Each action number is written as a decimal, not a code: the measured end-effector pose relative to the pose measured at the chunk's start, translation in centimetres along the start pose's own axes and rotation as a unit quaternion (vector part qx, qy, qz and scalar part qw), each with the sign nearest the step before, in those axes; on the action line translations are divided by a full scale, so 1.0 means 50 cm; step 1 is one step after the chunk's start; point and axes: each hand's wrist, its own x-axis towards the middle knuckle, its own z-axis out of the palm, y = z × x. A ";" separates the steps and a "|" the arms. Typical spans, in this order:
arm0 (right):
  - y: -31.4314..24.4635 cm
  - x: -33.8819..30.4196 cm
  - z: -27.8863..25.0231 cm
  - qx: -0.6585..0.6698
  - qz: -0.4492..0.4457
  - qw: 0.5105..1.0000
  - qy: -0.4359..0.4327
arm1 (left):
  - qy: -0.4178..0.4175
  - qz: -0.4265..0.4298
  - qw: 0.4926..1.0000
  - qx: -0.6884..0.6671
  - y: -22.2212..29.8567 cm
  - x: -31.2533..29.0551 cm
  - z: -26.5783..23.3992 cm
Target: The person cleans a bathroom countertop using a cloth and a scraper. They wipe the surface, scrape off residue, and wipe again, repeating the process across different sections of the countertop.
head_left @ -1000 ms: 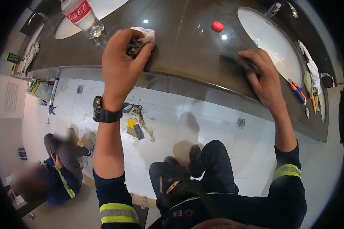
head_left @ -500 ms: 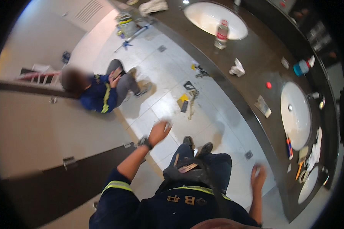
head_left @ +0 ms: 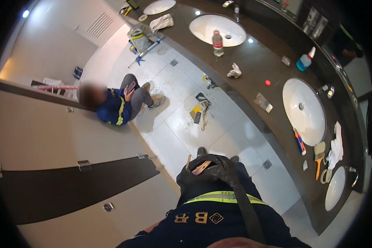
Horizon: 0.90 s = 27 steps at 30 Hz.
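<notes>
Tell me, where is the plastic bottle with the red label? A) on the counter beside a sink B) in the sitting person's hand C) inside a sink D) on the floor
A: the bottle stands upright on the dark counter, at the edge of a white sink.

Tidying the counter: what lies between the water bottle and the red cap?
A crumpled white rag lies between bottle and cap, in the head view.
</notes>
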 end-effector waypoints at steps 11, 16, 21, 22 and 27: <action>0.062 -0.165 -0.056 0.181 -0.028 0.972 -0.147 | -0.196 -0.014 0.969 0.152 -0.023 0.013 -0.176; 0.037 -0.197 -0.007 0.074 -0.009 0.988 -0.137 | -0.172 0.120 0.931 0.299 0.091 0.165 -0.323; -0.196 -0.025 0.023 0.178 -0.087 0.971 -0.137 | -0.094 0.379 0.908 0.152 0.370 0.391 -0.359; -0.217 0.019 0.045 0.122 -0.113 0.983 -0.081 | -0.143 0.352 0.916 0.131 0.243 0.497 -0.375; -0.148 0.172 0.211 -0.276 -0.211 0.938 -0.005 | -0.302 0.140 0.943 0.025 0.246 0.576 -0.367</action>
